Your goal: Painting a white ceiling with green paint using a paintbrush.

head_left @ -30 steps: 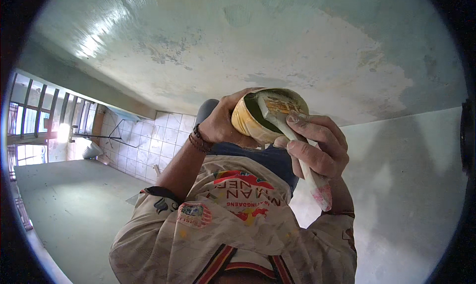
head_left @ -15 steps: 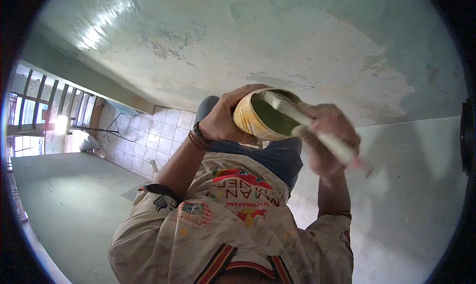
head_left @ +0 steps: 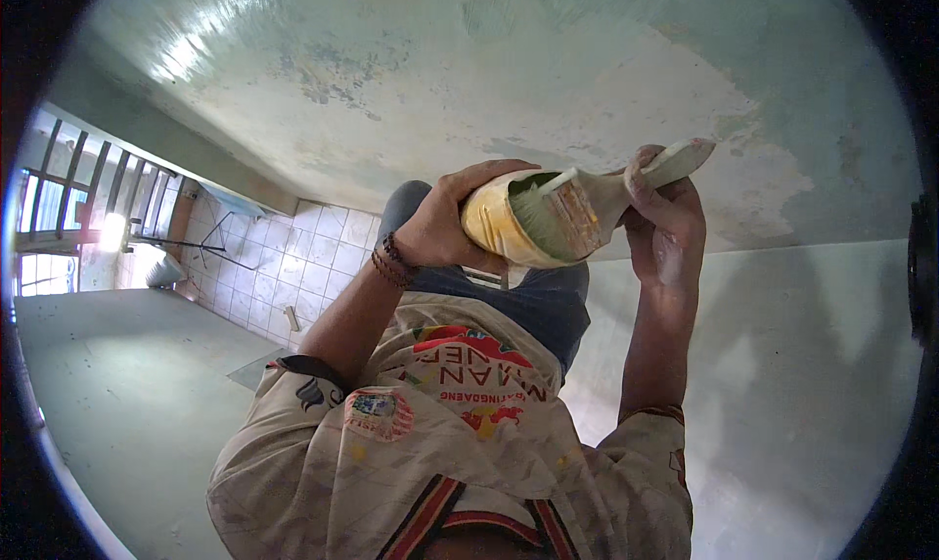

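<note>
My left hand point(head_left: 435, 229) grips a yellow, crumpled-sided paint container point(head_left: 485, 224) from the left, with green showing inside. My right hand point(head_left: 665, 227) holds a pale paintbrush point(head_left: 685, 159) by its handle, to the right of the container. The brush's bristle end rests at the container's opening, partly inside it, with its worn, stained ferrule over the rim. The handle slants up to the right past my fingers. My knees in blue trousers show behind the container.
A patchy pale green and white surface point(head_left: 469, 90) spans the top. At left are a barred window point(head_left: 59, 188), black thin rods point(head_left: 205, 247), a tiled floor point(head_left: 293, 257) and a broad grey-green panel point(head_left: 127, 394). A pale wall point(head_left: 792, 384) fills the right.
My right hand has moved up and right, turning the brush so its handle points up-right instead of down. My left hand and the container have shifted slightly upward.
</note>
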`<state>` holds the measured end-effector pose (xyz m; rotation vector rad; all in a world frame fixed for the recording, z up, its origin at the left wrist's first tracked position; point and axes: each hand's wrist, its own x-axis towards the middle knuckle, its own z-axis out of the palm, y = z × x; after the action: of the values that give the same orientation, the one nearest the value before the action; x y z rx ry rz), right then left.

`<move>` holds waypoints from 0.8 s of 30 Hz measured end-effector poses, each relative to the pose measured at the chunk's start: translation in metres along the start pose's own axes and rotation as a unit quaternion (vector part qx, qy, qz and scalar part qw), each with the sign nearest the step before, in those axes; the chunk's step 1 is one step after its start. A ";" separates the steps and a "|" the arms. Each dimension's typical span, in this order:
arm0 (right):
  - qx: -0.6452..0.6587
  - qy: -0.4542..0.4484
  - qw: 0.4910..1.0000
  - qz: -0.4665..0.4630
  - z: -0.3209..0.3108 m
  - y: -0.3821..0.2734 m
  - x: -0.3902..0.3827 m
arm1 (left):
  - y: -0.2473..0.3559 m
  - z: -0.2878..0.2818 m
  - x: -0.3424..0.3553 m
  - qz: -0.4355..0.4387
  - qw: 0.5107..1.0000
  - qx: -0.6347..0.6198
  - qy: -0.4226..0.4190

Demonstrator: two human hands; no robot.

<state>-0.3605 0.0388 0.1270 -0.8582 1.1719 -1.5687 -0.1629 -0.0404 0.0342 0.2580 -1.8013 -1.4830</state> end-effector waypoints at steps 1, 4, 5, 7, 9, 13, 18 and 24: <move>0.000 0.010 1.000 -0.018 -0.001 -0.001 0.000 | 0.000 0.000 0.000 0.002 1.000 0.000 -0.003; 0.053 0.051 0.993 -0.092 -0.003 -0.005 0.000 | -0.002 0.000 -0.004 -0.041 0.999 -0.034 0.011; 0.053 0.052 0.992 -0.097 -0.007 -0.005 0.001 | -0.003 0.001 -0.005 -0.057 0.997 -0.046 0.018; 0.144 0.046 0.984 -0.092 -0.019 0.002 0.003 | -0.001 0.006 -0.003 -0.065 0.996 -0.057 0.019; 0.184 0.072 0.977 -0.084 -0.024 0.012 0.005 | 0.001 0.013 0.001 -0.078 0.991 -0.104 0.043; 0.311 0.088 0.946 -0.013 -0.022 0.025 0.016 | 0.005 0.017 0.007 -0.140 0.986 -0.084 0.045; 0.406 0.048 0.912 0.024 -0.023 0.025 0.024 | -0.007 0.022 0.014 -0.107 0.990 -0.070 0.067; 0.462 0.072 0.884 0.006 -0.025 0.028 0.019 | -0.005 0.028 -0.002 -0.163 0.968 -0.163 0.102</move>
<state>-0.3815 0.0253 0.0926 -0.0922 0.3875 -1.9194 -0.1820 -0.0205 0.0280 0.5393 -1.3715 -1.8787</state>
